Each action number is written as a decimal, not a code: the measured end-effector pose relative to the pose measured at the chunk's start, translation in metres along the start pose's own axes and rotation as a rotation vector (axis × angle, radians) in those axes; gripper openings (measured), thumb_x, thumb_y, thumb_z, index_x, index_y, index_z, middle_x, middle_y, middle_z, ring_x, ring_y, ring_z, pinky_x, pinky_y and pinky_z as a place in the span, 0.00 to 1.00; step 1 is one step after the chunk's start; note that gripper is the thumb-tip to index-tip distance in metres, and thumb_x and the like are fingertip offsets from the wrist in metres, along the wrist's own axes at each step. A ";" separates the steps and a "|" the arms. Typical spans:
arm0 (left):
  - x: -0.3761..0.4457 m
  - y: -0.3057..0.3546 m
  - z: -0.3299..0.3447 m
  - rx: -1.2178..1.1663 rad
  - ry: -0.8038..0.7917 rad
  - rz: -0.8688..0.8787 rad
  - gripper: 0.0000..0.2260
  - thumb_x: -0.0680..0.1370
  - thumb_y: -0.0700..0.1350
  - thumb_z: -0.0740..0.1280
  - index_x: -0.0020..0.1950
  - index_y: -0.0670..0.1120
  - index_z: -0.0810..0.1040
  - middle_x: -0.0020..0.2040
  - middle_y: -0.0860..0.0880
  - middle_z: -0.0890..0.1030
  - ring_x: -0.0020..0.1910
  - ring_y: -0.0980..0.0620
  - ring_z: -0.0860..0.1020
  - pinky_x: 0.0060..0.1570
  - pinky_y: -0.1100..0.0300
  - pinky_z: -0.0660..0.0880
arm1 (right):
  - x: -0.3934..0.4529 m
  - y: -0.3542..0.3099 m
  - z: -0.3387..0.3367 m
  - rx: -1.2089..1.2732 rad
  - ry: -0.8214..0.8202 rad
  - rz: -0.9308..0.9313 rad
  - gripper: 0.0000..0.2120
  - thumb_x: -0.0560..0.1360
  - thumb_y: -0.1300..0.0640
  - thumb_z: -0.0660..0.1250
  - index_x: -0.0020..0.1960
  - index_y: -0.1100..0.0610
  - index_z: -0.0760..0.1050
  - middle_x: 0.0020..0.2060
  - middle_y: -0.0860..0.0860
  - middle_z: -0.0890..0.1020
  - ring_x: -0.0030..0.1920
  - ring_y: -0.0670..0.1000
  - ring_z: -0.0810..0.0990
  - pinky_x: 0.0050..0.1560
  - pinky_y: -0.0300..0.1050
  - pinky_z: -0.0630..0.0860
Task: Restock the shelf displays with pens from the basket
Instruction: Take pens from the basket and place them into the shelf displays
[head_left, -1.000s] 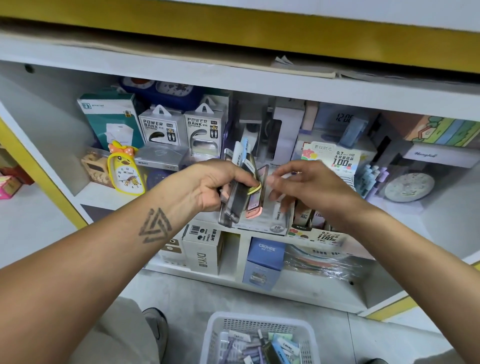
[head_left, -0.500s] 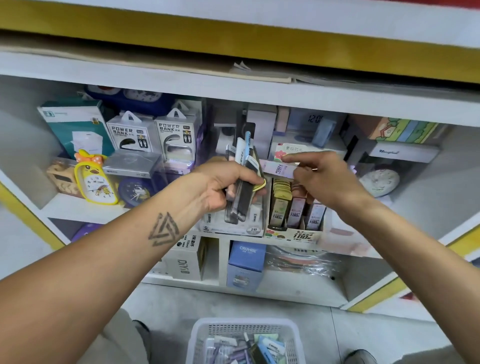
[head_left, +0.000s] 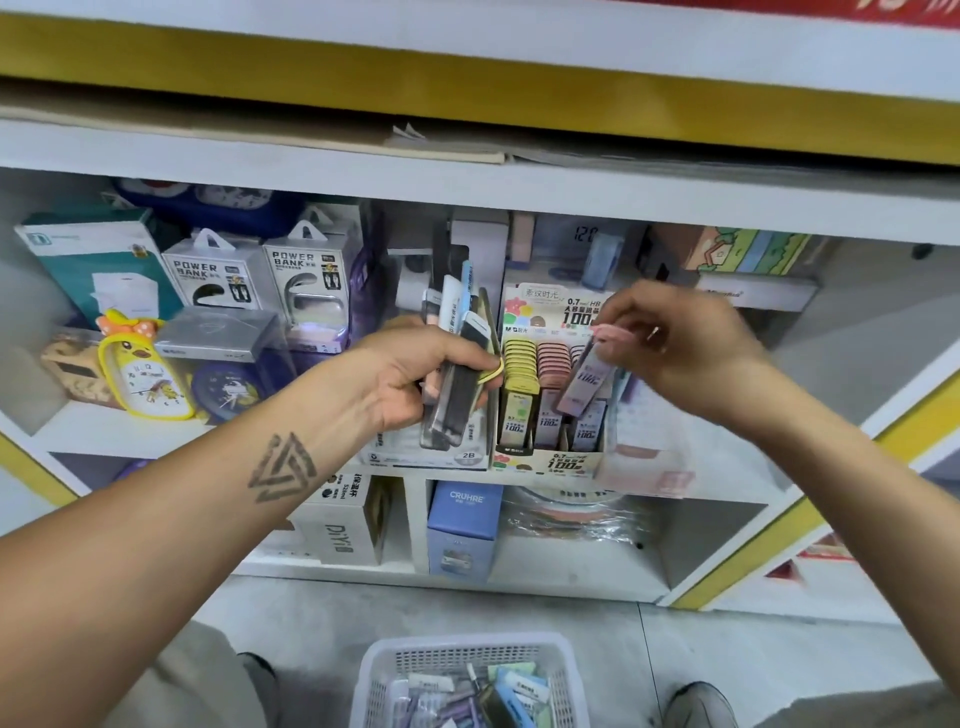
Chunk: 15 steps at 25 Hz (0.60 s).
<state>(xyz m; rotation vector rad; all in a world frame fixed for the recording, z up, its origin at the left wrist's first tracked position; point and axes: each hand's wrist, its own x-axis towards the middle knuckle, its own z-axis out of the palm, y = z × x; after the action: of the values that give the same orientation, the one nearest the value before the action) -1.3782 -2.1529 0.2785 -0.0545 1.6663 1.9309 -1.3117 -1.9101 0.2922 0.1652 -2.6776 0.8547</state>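
My left hand (head_left: 415, 374) grips a bundle of flat pen packs (head_left: 460, 353), dark, white and blue, held upright in front of the shelf. My right hand (head_left: 675, 348) pinches one purple pack (head_left: 584, 382) by its top end, tilted, its lower end among the rows of a cardboard display box (head_left: 550, 457) on the middle shelf. That box holds rows of yellow, pink and purple packs. A white plastic basket (head_left: 384, 670) with several more packs stands on the floor below.
Power bank boxes (head_left: 306, 280), a yellow duck clock (head_left: 140, 369) and a teal box (head_left: 104, 265) fill the shelf's left side. A 2B display box (head_left: 457, 457) stands beside the pack display. Below are a blue CRUHRE box (head_left: 465, 525) and a white box (head_left: 343, 530). My shoes flank the basket.
My right hand has turned the purple pack from lying flat above the display to pointing steeply down into its right rows. My left hand keeps the bundle in place.
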 end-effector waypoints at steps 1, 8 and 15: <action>-0.001 -0.002 0.001 -0.003 0.000 0.006 0.21 0.69 0.26 0.71 0.62 0.33 0.77 0.47 0.34 0.84 0.36 0.42 0.85 0.32 0.51 0.81 | -0.002 -0.002 0.007 -0.077 0.000 -0.047 0.08 0.74 0.58 0.75 0.49 0.48 0.80 0.39 0.42 0.82 0.41 0.36 0.79 0.40 0.28 0.74; -0.003 -0.009 0.003 0.025 -0.016 0.038 0.16 0.66 0.26 0.73 0.53 0.35 0.81 0.46 0.34 0.85 0.39 0.41 0.85 0.36 0.49 0.82 | -0.013 -0.002 0.034 -0.280 -0.139 -0.200 0.07 0.78 0.53 0.69 0.54 0.54 0.81 0.46 0.48 0.84 0.44 0.50 0.80 0.46 0.52 0.79; -0.005 -0.017 0.013 0.098 -0.024 0.112 0.18 0.68 0.24 0.71 0.57 0.32 0.79 0.54 0.28 0.80 0.54 0.27 0.79 0.58 0.28 0.72 | -0.009 -0.039 0.046 0.492 -0.198 0.266 0.20 0.68 0.53 0.79 0.55 0.53 0.74 0.39 0.52 0.86 0.37 0.53 0.84 0.37 0.48 0.79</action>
<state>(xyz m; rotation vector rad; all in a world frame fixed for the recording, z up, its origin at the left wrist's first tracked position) -1.3623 -2.1417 0.2679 0.1018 1.7792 1.9198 -1.3073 -1.9682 0.2747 0.0021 -2.6472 1.6522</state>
